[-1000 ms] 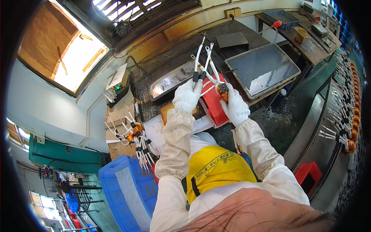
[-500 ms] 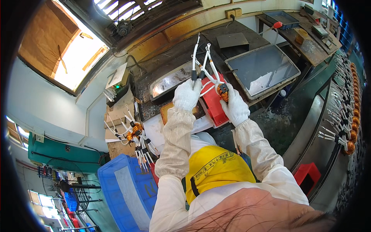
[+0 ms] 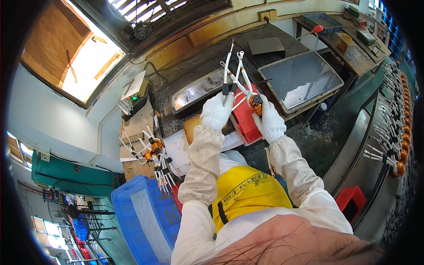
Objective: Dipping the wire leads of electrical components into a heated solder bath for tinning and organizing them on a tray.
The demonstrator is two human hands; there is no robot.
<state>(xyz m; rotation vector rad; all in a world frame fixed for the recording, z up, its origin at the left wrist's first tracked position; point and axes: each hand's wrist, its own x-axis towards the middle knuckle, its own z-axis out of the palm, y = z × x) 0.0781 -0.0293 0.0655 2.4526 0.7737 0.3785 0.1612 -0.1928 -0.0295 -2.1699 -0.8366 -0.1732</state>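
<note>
"While the left hand [image 3: 216, 111] is closed on white leads [image 3: 227, 68] at their black sleeves [image 3: 225, 88], what has the right hand [image 3: 268, 121] got?"

"The copper coil [image 3: 255, 108] those leads belong to, gripped between thumb and fingers. It's held up over the right side of a red bin [image 3: 248, 128], at the near edge of the table [image 3: 276, 33]. Both hands are gloved."

"What could go wrong?"

"My guess: pulling the hands apart too hard could strain the leads where they leave the coil. Since the leads cross, their lugs might also snag, and a loose pinch could let a sleeve slip."

"And farther out?"

"A shiny trough [image 3: 198, 90] lies toward the table's left edge, a grey-topped pan [image 3: 304, 79] along its right. Finished-looking coils [image 3: 154, 150] are heaped by the near left corner; a row of coils [image 3: 405, 132] stands well off to the right."

"Any writing?"

"Dark printed characters on the yellow apron [image 3: 251, 190], faint marks on the blue crate [image 3: 145, 216]. I can make out no label on the coil."
</note>
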